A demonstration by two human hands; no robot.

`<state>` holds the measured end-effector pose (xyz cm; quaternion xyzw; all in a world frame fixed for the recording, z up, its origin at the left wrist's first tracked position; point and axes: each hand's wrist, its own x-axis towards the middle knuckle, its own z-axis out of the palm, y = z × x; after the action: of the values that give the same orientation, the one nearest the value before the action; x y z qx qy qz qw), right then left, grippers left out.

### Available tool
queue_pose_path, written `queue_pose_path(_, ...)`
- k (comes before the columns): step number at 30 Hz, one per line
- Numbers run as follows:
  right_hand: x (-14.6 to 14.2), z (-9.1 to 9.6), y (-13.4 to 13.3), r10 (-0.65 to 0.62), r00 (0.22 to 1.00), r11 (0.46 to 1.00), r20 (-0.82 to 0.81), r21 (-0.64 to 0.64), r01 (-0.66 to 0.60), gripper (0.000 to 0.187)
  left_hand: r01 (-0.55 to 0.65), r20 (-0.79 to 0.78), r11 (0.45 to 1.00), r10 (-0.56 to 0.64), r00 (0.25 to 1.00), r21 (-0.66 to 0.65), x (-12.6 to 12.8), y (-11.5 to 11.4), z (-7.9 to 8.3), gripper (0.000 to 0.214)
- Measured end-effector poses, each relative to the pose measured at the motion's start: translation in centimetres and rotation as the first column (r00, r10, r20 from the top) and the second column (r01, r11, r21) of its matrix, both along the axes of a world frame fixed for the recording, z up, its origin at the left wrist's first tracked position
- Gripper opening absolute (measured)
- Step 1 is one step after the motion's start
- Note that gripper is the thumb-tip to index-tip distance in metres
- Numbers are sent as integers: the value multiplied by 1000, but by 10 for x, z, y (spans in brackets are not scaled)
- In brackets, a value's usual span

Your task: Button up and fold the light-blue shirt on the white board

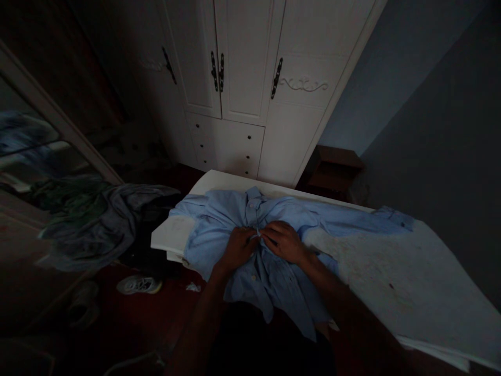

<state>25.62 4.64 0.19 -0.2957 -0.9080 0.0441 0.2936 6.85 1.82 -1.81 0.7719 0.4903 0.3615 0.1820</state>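
A light blue button-up shirt point(219, 214) lies spread on a white table point(391, 266), collar toward the wardrobe, its hem hanging over the near edge. My left hand point(238, 246) and my right hand point(285, 241) meet at the shirt's front placket, just below the collar. Both hands have their fingers pinched closed on the fabric at the button line. One sleeve point(376, 218) stretches out to the right across the table.
A white wardrobe point(250, 83) with dark handles stands behind the table. A heap of grey and green clothes point(97, 219) lies at the left. Shoes point(139, 284) sit on the dark red floor. A brown low cabinet point(332, 169) is at the back right.
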Motion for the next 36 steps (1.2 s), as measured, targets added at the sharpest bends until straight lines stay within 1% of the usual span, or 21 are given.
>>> queue_pose_path(4, 1, -2, 1, 14, 1000, 1000, -12, -20, -14, 22, 26, -19, 999, -27, 999, -29, 0, 0, 1, 17)
queue_pose_path(7, 2, -3, 3, 31, 999, 999, -45, -37, -32, 22, 20, -14, 1000, -20, 1000, -25, 0, 0, 0, 16)
queue_pose_path(11, 2, -4, 6, 50, 992, 993, -115, -97, -61, 20, 27, 19, 999, -27, 999, -27, 0, 1, 0, 17)
queue_pose_path(13, 1, -5, 7, 36, 987, 990, -154, -131, -56, 19, 19, 56, 999, -17, 998, -37, 2, 0, 0, 17)
queue_pose_path(14, 0, -5, 7, 21, 985, 988, -170, -149, -47, 19, -3, 81, 999, 6, 997, -36, 3, 0, 1, 16)
queue_pose_path(16, -1, -5, 7, -13, 981, 984, -195, -178, -23, 18, -85, 135, 996, 87, 987, -21, 6, -2, 3, 13)
queue_pose_path(18, -2, -5, 7, -42, 976, 981, -213, -194, 0, 17, -186, 177, 982, 179, 968, 24, 8, -5, 5, 16)
queue_pose_path(19, -2, -6, 6, -52, 974, 980, -222, -200, 7, 17, -218, 179, 974, 205, 962, 58, 9, -6, 6, 19)
queue_pose_path(21, -3, -7, 5, -61, 968, 979, -243, -206, 10, 17, -233, 135, 960, 213, 968, 153, 11, -10, 6, 20)
queue_pose_path(24, -4, -8, 4, -70, 959, 976, -274, -218, 9, 17, -217, 22, 928, 221, 975, 303, 13, -13, 5, 17)
queue_pose_path(27, -4, -9, 3, -77, 952, 972, -295, -235, 6, 15, -223, -59, 900, 263, 963, 374, 14, -15, 2, 19)
queue_pose_path(32, -5, -9, 3, -55, 944, 976, -326, -218, -19, 14, -225, -149, 897, 299, 942, 380, 15, -17, 3, 18)
queue_pose_path(36, -5, -12, 3, -38, 945, 979, -326, -203, -30, 15, -214, -205, 932, 280, 938, 293, 17, -17, 7, 16)
